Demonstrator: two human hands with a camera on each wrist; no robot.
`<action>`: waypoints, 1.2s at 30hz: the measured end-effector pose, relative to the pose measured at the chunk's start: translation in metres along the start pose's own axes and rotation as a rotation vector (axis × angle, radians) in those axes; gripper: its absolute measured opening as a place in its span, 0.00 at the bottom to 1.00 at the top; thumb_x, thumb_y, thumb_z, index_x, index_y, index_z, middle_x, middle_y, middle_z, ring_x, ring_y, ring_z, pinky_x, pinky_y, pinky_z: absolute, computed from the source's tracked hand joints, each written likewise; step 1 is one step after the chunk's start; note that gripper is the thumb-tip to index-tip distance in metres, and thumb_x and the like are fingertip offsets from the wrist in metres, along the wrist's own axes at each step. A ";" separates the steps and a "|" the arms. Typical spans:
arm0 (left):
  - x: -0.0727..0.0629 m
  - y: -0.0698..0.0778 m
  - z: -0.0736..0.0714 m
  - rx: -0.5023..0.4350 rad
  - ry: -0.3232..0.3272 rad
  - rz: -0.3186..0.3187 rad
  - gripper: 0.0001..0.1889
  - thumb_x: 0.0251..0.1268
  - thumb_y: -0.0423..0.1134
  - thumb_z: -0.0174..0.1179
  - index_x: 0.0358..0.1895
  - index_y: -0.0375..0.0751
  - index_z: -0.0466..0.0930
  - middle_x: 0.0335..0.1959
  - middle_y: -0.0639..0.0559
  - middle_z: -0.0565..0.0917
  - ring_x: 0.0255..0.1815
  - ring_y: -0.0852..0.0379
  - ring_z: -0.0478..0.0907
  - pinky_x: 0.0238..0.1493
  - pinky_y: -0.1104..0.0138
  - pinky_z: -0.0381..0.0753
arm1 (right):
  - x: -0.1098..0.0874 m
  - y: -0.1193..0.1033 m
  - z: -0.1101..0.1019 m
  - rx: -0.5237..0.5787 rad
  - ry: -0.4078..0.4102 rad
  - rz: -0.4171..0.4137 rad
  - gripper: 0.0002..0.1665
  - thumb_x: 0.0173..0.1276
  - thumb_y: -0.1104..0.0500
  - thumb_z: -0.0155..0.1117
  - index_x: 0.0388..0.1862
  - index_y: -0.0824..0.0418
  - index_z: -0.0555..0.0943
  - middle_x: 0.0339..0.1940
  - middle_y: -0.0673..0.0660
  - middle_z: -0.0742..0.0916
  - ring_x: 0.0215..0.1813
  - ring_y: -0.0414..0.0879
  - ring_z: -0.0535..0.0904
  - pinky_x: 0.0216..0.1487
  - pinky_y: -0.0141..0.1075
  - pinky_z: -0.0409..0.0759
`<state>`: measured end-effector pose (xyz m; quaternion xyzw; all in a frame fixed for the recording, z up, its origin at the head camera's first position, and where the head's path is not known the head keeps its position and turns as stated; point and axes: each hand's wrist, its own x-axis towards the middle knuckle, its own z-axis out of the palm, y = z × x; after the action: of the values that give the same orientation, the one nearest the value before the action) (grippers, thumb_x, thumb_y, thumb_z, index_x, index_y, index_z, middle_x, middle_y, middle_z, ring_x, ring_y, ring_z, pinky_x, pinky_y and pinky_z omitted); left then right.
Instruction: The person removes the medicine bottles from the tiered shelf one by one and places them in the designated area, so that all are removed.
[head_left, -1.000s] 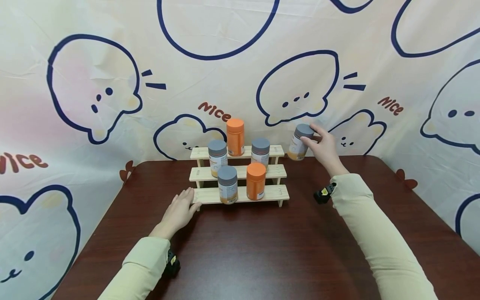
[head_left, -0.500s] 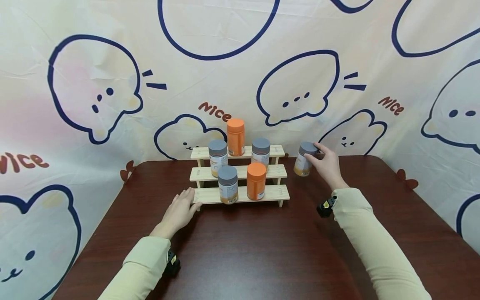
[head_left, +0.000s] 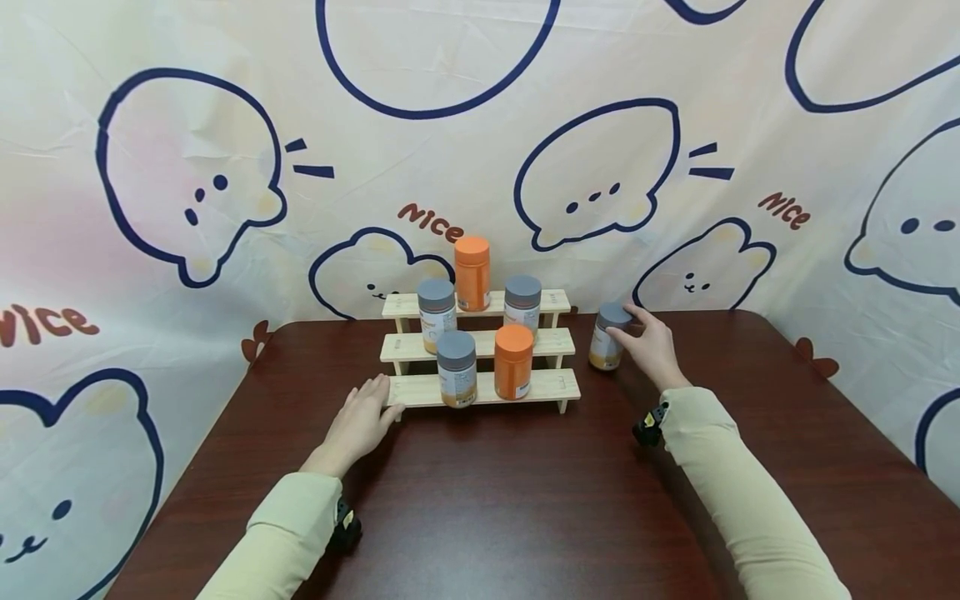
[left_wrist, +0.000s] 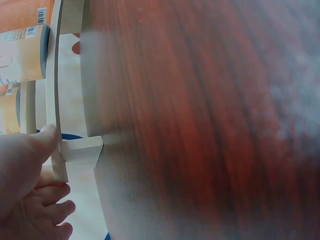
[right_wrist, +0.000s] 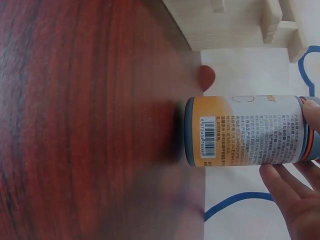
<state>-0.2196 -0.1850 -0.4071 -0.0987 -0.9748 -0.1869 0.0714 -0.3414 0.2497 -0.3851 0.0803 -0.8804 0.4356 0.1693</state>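
The stepped rack (head_left: pixel 555 383) is pale, bare wood — matt, faintly grained. The tabletop (head_left: pixel 510 500) shows dark reddish wood grain under a smooth, glossy finish. The near orange jar (head_left: pixel 513 365) and the far orange jar (head_left: pixel 472 277) look like smooth plastic, softly shiny; the right jar (head_left: pixel 606 343) has a duller grey lid (head_left: pixel 613 315) and a smooth printed label (right_wrist: pixel 270 132). The far backdrop (head_left: pixel 420 167) is creased, cloth-like — matt, like the cloth sleeves (head_left: pixel 750 492).

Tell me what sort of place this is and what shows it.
Probably a staged recording corner, though the room beyond is out of view: a cartoon-print sheet hangs behind and beside the table, which bears a stepped wooden shelf of jars.
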 end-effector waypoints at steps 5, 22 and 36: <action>0.000 0.001 -0.001 0.004 0.001 0.005 0.29 0.67 0.40 0.53 0.63 0.19 0.59 0.63 0.28 0.62 0.65 0.35 0.56 0.65 0.46 0.51 | -0.001 0.004 0.001 -0.004 -0.012 -0.003 0.37 0.62 0.53 0.65 0.66 0.66 0.66 0.58 0.69 0.74 0.55 0.61 0.74 0.47 0.51 0.76; 0.000 0.001 -0.001 -0.004 -0.011 -0.004 0.30 0.68 0.40 0.53 0.63 0.20 0.59 0.63 0.28 0.62 0.65 0.35 0.56 0.65 0.47 0.51 | -0.003 0.007 0.002 0.012 -0.021 -0.021 0.36 0.62 0.54 0.65 0.66 0.65 0.65 0.59 0.68 0.73 0.55 0.61 0.73 0.47 0.51 0.76; 0.000 0.001 -0.001 0.004 -0.011 -0.002 0.30 0.67 0.40 0.53 0.63 0.19 0.59 0.63 0.27 0.62 0.65 0.34 0.56 0.65 0.47 0.51 | -0.001 -0.002 -0.004 0.001 -0.034 -0.007 0.41 0.60 0.47 0.66 0.67 0.65 0.63 0.63 0.66 0.70 0.59 0.60 0.69 0.54 0.52 0.71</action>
<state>-0.2193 -0.1846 -0.4060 -0.0988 -0.9757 -0.1843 0.0660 -0.3393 0.2519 -0.3816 0.0907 -0.8828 0.4338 0.1556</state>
